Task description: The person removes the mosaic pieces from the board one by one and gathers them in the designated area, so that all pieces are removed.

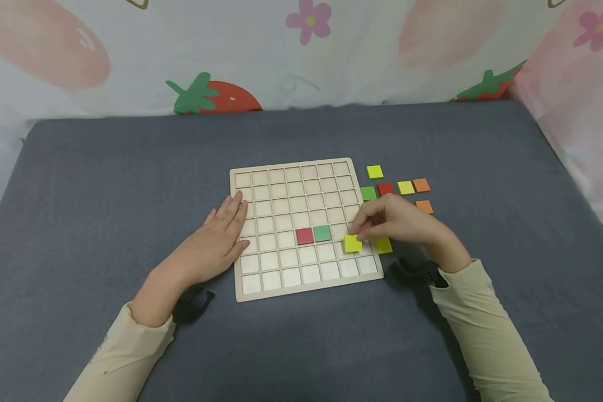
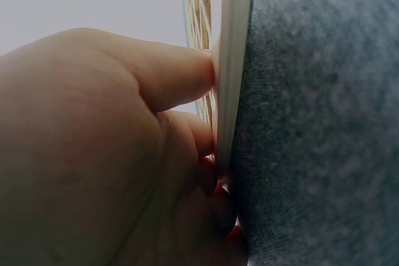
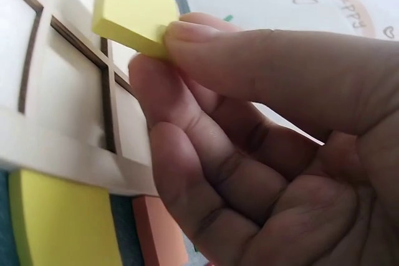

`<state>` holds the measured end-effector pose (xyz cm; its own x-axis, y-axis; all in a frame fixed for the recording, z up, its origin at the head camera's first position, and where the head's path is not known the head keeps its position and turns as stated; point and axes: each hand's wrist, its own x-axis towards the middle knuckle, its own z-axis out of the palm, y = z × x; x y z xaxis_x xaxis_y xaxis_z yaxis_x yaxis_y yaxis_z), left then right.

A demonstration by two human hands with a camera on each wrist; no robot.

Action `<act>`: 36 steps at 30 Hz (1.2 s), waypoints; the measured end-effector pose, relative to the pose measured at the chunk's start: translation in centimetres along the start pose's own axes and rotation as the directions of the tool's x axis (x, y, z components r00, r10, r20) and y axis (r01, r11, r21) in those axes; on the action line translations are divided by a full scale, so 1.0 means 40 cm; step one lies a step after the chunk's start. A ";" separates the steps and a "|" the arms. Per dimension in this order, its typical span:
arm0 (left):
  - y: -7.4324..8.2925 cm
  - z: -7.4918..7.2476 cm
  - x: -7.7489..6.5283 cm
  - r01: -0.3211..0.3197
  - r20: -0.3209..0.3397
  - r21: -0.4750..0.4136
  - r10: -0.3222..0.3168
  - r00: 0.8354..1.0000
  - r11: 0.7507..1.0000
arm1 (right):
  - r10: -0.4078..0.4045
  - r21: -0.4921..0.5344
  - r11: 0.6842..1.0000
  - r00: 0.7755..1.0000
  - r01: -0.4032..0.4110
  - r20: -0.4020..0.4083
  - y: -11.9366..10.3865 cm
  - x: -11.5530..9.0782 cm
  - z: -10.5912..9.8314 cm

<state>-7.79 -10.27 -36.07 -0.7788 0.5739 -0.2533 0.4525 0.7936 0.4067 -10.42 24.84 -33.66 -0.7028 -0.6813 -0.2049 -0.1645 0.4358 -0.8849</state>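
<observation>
A square wooden grid board lies on the grey cloth, with a red tile and a green tile side by side in its cells. My left hand rests on the board's left edge, fingers extended; in the left wrist view the thumb touches the rim. Between thumb and fingers, my right hand pinches a yellow tile above the board's right side. The right wrist view shows this yellow tile tilted, held by one edge.
Right of the board lie several loose tiles: yellow, green, red, another yellow and two orange ones, one nearer. One more yellow tile lies by the right rim. A printed curtain hangs behind.
</observation>
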 end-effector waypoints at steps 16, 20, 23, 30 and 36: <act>0.008 -0.008 -0.005 -0.004 -0.006 -0.007 0.004 1.000 1.000 | 0.013 0.015 1.000 1.000 -0.013 0.025 0.012 -0.029 -0.033; 0.006 -0.007 -0.006 -0.009 -0.011 -0.003 0.009 1.000 1.000 | 0.020 0.011 1.000 0.999 -0.021 0.038 0.018 -0.036 -0.041; 0.006 -0.006 -0.006 -0.012 -0.016 -0.003 0.012 1.000 1.000 | 0.020 0.016 1.000 0.999 -0.020 0.048 0.024 -0.043 -0.050; 0.006 -0.006 -0.005 -0.011 -0.016 0.000 0.011 1.000 1.000 | 0.062 -0.012 0.998 0.997 -0.062 0.037 0.035 -0.060 -0.069; 0.007 -0.006 -0.005 -0.014 -0.013 0.002 0.014 1.000 1.000 | 0.101 -0.019 0.995 0.995 -0.101 0.004 0.042 -0.076 -0.082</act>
<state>-7.62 -10.22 -35.69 -0.7780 0.5822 -0.2360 0.4643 0.7859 0.4084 -10.84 29.55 -33.13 -0.7130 -0.6363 -0.2946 -0.1062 0.5132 -0.8517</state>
